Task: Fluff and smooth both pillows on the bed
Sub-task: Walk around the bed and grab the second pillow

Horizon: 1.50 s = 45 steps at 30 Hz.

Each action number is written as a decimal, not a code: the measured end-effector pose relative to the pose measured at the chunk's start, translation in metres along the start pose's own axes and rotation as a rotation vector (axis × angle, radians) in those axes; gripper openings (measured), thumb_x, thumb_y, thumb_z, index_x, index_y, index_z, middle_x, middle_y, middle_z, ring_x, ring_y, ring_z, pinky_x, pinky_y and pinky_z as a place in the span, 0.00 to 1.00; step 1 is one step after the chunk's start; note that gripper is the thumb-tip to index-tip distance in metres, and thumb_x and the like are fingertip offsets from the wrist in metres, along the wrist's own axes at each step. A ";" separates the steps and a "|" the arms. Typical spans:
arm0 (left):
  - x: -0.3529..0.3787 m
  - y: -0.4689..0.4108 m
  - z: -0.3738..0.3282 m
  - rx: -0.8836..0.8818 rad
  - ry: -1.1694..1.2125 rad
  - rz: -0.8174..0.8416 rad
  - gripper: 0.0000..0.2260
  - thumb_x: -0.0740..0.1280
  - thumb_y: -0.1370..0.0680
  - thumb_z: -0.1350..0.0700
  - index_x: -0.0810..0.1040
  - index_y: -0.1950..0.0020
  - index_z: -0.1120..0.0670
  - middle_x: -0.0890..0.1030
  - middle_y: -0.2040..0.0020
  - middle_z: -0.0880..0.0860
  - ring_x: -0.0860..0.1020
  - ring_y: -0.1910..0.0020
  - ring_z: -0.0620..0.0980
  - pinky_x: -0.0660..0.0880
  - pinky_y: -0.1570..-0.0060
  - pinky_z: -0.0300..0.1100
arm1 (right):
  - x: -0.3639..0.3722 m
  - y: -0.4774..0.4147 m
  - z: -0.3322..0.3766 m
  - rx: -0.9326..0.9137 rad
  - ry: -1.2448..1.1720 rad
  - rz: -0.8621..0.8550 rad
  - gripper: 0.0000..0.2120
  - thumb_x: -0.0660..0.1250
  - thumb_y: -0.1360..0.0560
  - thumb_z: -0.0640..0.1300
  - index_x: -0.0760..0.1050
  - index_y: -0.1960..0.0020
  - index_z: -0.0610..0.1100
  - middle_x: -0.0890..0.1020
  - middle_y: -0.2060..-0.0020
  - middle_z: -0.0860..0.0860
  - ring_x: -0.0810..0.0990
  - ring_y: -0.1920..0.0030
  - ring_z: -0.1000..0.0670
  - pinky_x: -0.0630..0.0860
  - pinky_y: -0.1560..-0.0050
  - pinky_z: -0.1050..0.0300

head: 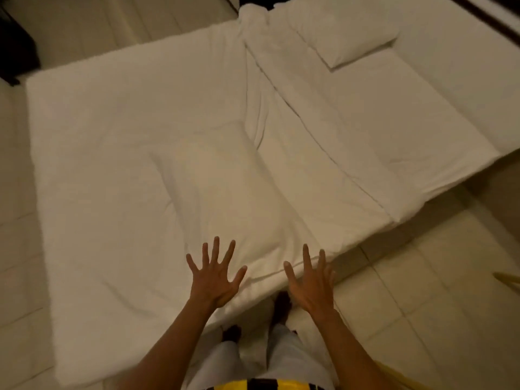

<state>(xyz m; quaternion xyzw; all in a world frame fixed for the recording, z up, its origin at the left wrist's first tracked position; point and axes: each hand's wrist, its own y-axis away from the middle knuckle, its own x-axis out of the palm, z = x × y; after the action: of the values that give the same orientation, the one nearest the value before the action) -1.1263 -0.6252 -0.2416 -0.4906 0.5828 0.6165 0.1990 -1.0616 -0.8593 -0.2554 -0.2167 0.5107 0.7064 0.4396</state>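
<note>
A white bed (98,136) fills the view, seen from its near edge. One white pillow (219,181) lies in the middle of the bed just beyond my hands, soft and creased. A second white pillow (340,32) lies at the far right of the bed. My left hand (215,274) hovers with fingers spread over the pillow's near end. My right hand (312,280) is spread too, just past the bed's near corner. Neither hand holds anything.
A rumpled fold of white bedding (253,38) runs from the far edge toward the middle. Pale floor tiles (422,277) surround the bed. My legs and feet (281,302) stand against its near edge. A dark object (17,43) sits at the far left.
</note>
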 end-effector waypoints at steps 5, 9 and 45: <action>-0.008 -0.044 -0.014 -0.211 0.136 -0.015 0.34 0.41 0.23 0.29 0.36 0.21 0.40 0.35 0.20 0.52 0.37 0.21 0.59 0.36 0.29 0.69 | -0.024 -0.090 0.028 -0.164 0.140 0.105 0.39 0.49 0.23 0.72 0.42 0.19 0.57 0.41 0.19 0.42 0.38 0.21 0.35 0.40 0.23 0.37; -0.003 -0.078 -0.003 -0.321 0.214 -0.006 0.34 0.44 0.22 0.30 0.36 0.21 0.40 0.35 0.19 0.53 0.37 0.21 0.59 0.36 0.28 0.69 | -0.021 -0.155 0.068 -0.275 0.188 0.115 0.39 0.49 0.23 0.72 0.42 0.19 0.56 0.42 0.19 0.42 0.38 0.21 0.34 0.41 0.23 0.36; 0.091 -0.376 0.112 -0.645 0.671 -0.726 0.45 0.64 0.39 0.20 0.55 0.24 0.30 0.53 0.21 0.48 0.59 0.24 0.56 0.61 0.33 0.65 | 0.153 -0.414 0.172 -0.449 -0.059 -0.075 0.47 0.53 0.43 0.85 0.45 0.26 0.76 0.56 0.24 0.45 0.60 0.25 0.40 0.58 0.25 0.39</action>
<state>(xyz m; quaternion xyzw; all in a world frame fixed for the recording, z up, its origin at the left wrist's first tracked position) -0.9006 -0.4622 -0.5329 -0.8626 0.1918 0.4661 0.0430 -0.7678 -0.6031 -0.5249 -0.3073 0.3193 0.7913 0.4212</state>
